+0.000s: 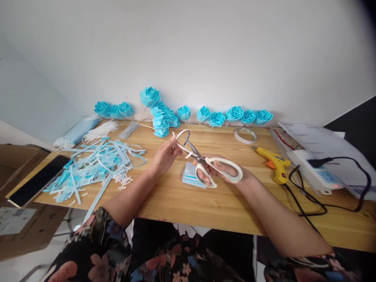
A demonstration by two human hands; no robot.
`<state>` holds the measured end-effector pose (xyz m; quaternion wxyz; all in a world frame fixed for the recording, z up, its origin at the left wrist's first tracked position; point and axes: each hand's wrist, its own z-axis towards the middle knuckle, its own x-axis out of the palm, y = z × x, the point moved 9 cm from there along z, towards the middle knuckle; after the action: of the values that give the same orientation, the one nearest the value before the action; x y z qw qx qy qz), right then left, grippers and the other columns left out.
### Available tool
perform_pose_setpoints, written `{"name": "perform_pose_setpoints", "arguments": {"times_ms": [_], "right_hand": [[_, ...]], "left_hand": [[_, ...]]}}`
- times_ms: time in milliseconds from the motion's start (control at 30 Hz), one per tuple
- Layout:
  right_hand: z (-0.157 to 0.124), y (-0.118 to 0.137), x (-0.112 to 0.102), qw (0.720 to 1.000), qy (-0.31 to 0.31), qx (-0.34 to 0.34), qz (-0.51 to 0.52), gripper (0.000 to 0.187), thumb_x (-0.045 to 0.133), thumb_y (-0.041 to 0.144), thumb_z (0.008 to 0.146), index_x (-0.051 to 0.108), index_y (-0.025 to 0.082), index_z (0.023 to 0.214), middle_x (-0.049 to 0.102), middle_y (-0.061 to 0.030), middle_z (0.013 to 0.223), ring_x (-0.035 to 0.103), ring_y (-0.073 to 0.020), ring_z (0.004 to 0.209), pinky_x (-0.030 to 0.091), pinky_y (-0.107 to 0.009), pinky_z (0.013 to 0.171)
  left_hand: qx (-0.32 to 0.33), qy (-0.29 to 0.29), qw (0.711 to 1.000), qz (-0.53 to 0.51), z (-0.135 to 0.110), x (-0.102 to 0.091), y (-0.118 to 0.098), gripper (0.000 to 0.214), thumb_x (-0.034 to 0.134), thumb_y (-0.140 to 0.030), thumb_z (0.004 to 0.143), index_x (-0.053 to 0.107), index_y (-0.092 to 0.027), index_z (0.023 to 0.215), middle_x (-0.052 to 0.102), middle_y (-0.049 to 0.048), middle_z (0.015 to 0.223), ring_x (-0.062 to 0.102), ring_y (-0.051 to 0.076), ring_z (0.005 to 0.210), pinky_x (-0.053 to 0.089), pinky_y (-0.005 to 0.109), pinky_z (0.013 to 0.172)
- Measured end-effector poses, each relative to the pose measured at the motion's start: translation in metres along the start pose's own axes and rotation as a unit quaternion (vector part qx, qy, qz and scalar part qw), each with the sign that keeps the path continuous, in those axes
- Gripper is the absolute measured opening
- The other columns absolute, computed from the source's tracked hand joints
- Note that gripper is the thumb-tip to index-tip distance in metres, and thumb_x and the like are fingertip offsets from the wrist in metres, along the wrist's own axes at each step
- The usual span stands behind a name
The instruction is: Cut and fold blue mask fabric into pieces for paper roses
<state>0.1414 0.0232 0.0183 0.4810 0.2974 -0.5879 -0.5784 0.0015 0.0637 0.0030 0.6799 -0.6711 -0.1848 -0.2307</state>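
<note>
Head view: a wooden table [176, 203] against a white wall is shown, with both forearms reaching over its near edge.
Left hand [165, 156]: the fingertips are pinched narrowly on one end of a thin white strip [182, 136], which is held up clear of the table.
White strip: it is curved up and over in a loop from the left fingertips, and its loose end is laid across the scissor blades.
Right hand [219, 169]: the fingers are passed through the white handles of the scissors [202, 160] and closed on them.
Scissors: the long axis is run from the handles at lower right to the tips at upper left, so the tips are aimed at the left fingertips. The blades are seen almost together; whether they bite the strip cannot be told.
Nearer hand: the strip is held by the left hand, and only the blades reach it from the right.
Blue stack [189, 177]: it is lain flat on the table, just under the right hand.
Cut blue scraps [94, 164]: they are heaped to the left, beside a phone [35, 180].
Blue roses [232, 114]: they are lined up along the wall.
Glue gun [273, 161]: it is laid to the right, well apart from both hands.
</note>
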Motion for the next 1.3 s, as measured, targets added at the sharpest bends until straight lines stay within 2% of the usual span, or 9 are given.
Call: {"name": "perform_pose_setpoints", "arguments": {"times_ms": [133,400,667,900,1100,1300], "right_hand": [[0.001,-0.004,-0.002,1.0,-0.013,0.012,0.006,0.055,0.049,0.061,0.095,0.058,0.013,0.121,0.064,-0.007,0.087,0.061,-0.0129,0.063,0.049,-0.024,0.051],[0.003,-0.004,0.0,1.0,-0.001,0.002,0.005,0.056,0.05,0.06,0.094,0.058,0.012,0.122,0.063,-0.0064,0.087,0.061,-0.0122,0.063,0.049,-0.023,0.052],[0.004,-0.005,0.0,1.0,-0.003,-0.005,-0.001,0.062,0.05,0.063,0.094,0.057,0.012,0.129,0.061,-0.0041,0.08,0.059,-0.0124,0.062,0.048,-0.023,0.051],[0.006,-0.002,0.003,1.0,0.0,-0.014,-0.004,0.061,0.051,0.063,0.093,0.059,0.012,0.126,0.063,-0.0059,0.084,0.06,-0.0115,0.062,0.047,-0.022,0.051],[0.006,-0.002,0.001,1.0,-0.02,-0.007,0.009,0.06,0.054,0.062,0.092,0.06,0.012,0.126,0.063,-0.0043,0.081,0.058,-0.0107,0.059,0.047,-0.022,0.048],[0.005,-0.003,-0.009,0.998,-0.064,0.008,0.028,0.061,0.057,0.064,0.089,0.064,0.011,0.119,0.054,0.0025,0.065,0.045,-0.0068,0.048,0.036,-0.018,0.04]], "left_hand": [[-0.025,-0.002,1.0,0.015,-0.001,0.006,0.001,0.048,0.057,-0.056,0.092,0.059,-0.016,0.065,0.043,-0.003,0.05,0.046,0.012,0.054,0.043,0.026,0.064],[0.003,0.049,0.998,0.042,-0.004,0.016,0.003,0.048,0.073,-0.06,0.077,0.065,-0.013,0.068,0.053,0.0009,0.06,0.047,0.013,0.062,0.04,0.027,0.064],[0.042,0.068,0.992,0.1,-0.008,0.016,-0.002,0.047,0.072,-0.061,0.077,0.069,-0.014,0.074,0.056,0.0025,0.069,0.049,0.016,0.07,0.04,0.03,0.071],[0.031,0.155,0.969,0.192,-0.012,0.019,0.014,0.043,0.066,-0.056,0.085,0.064,-0.014,0.073,0.057,0.0022,0.073,0.051,0.016,0.076,0.039,0.031,0.078],[0.045,0.148,0.965,0.213,-0.012,0.015,0.013,0.042,0.064,-0.056,0.086,0.067,-0.014,0.078,0.058,0.0022,0.074,0.051,0.016,0.076,0.04,0.031,0.078],[0.05,0.138,0.972,0.183,-0.014,0.021,0.006,0.035,0.063,-0.047,0.088,0.072,-0.014,0.083,0.065,0.005,0.081,0.056,0.019,0.084,0.042,0.032,0.087]]}}
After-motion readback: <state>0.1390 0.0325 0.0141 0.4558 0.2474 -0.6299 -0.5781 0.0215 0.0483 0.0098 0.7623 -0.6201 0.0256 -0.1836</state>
